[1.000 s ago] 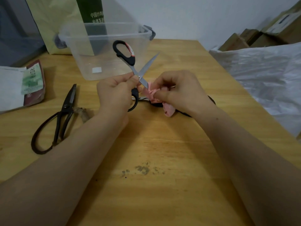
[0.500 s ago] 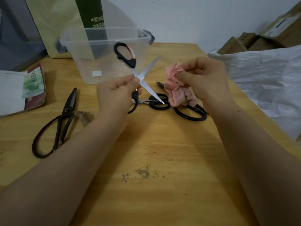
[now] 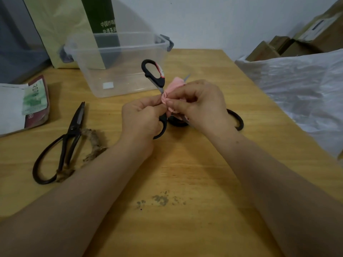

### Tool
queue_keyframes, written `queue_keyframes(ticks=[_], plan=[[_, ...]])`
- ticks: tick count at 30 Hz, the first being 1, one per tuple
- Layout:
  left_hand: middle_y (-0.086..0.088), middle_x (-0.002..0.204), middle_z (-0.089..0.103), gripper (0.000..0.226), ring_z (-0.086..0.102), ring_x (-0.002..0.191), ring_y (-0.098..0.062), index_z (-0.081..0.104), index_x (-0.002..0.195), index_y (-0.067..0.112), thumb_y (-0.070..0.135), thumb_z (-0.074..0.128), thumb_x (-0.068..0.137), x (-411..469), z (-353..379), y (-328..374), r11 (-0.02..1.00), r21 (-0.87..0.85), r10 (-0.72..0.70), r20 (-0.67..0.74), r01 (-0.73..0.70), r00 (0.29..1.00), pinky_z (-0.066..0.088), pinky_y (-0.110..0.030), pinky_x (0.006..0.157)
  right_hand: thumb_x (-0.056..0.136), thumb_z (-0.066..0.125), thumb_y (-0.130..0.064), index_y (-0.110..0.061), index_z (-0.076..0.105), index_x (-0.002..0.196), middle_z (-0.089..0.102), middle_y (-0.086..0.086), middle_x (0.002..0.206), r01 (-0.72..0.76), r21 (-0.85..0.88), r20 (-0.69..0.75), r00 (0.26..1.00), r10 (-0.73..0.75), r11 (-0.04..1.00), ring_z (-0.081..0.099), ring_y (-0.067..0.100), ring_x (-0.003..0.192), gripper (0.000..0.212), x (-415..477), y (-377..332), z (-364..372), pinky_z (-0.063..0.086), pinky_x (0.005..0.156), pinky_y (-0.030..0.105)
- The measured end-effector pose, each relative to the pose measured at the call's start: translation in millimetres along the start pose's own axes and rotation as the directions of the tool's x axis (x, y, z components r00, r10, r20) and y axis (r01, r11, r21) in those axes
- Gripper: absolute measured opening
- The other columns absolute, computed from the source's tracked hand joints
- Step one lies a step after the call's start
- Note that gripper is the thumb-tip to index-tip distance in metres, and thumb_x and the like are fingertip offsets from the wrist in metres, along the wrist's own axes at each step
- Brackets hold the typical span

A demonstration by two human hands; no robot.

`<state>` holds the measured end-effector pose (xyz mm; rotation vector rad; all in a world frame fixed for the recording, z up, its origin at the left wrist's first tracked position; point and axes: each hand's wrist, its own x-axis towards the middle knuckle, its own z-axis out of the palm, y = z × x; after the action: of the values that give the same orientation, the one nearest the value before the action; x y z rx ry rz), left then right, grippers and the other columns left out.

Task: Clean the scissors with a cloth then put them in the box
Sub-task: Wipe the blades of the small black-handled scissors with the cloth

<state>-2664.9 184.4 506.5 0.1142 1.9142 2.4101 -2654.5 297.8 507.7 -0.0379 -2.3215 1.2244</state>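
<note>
My left hand (image 3: 143, 117) grips black-handled scissors (image 3: 155, 75) near their pivot, blades spread open, one handle loop pointing up in front of the box. My right hand (image 3: 200, 102) pinches a pink cloth (image 3: 173, 89) bunched around the upper blade, whose tip pokes out above the cloth. The clear plastic box (image 3: 118, 52) stands on the table just behind the hands. A second black-handled pair (image 3: 237, 121) lies on the table, mostly hidden under my right hand. Old dark iron scissors (image 3: 68, 138) lie flat at the left.
The wooden table (image 3: 176, 182) has a dark stain near the front. A frayed brown cord (image 3: 92, 145) lies beside the iron scissors. A packet with papers (image 3: 24, 104) sits at the left edge, a paper bag (image 3: 61, 25) behind the box, white plastic sheeting (image 3: 300, 86) at the right.
My right hand came back from the raised position and wrapped the pink cloth around the upper blade. My left hand kept holding the open scissors in about the same place.
</note>
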Motion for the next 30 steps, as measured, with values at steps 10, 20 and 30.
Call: queue_keyframes(ticks=[10, 20, 30], plan=[[-0.004, 0.058, 0.062, 0.023, 0.055, 0.054, -0.011, 0.065, 0.074, 0.012, -0.006, 0.057, 0.086, 1.3, 3.4, 1.9, 0.999, -0.016, -0.049, -0.017, 0.049, 0.999, 0.027, -0.013, 0.035, 0.084, 0.071, -0.020, -0.034, 0.061, 0.072, 0.067, -0.009, 0.083, -0.178, 0.204, -0.221, 0.949, 0.223, 0.963, 0.066, 0.010, 0.080, 0.020, 8.5, 1.4, -12.4, 0.057, 0.073, 0.032], [-0.013, 0.076, 0.066, 0.014, 0.052, 0.044, 0.000, 0.069, 0.098, 0.000, 0.002, 0.062, 0.086, 1.7, 0.7, -4.9, 0.998, 0.017, 0.053, 0.034, -0.054, 0.998, 0.032, -0.009, 0.037, 0.085, 0.067, -0.009, 0.002, 0.067, 0.097, 0.068, 0.009, 0.067, -0.423, 0.609, 0.186, 0.898, 0.398, 0.671, 0.063, 0.013, 0.049, 0.016, 3.0, -7.4, -17.6, 0.046, 0.038, 0.019], [-0.005, 0.065, 0.063, 0.020, 0.051, 0.041, 0.004, 0.068, 0.101, -0.005, -0.001, 0.066, 0.082, 1.3, 0.2, -7.2, 0.995, 0.057, 0.075, 0.034, -0.077, 0.997, 0.035, -0.006, 0.041, 0.080, 0.071, -0.005, 0.000, 0.067, 0.084, 0.066, 0.007, 0.056, -0.532, 0.602, 0.365, 0.846, 0.388, 0.595, 0.061, 0.014, 0.045, 0.007, 2.5, -1.0, -16.0, 0.048, 0.043, 0.020]])
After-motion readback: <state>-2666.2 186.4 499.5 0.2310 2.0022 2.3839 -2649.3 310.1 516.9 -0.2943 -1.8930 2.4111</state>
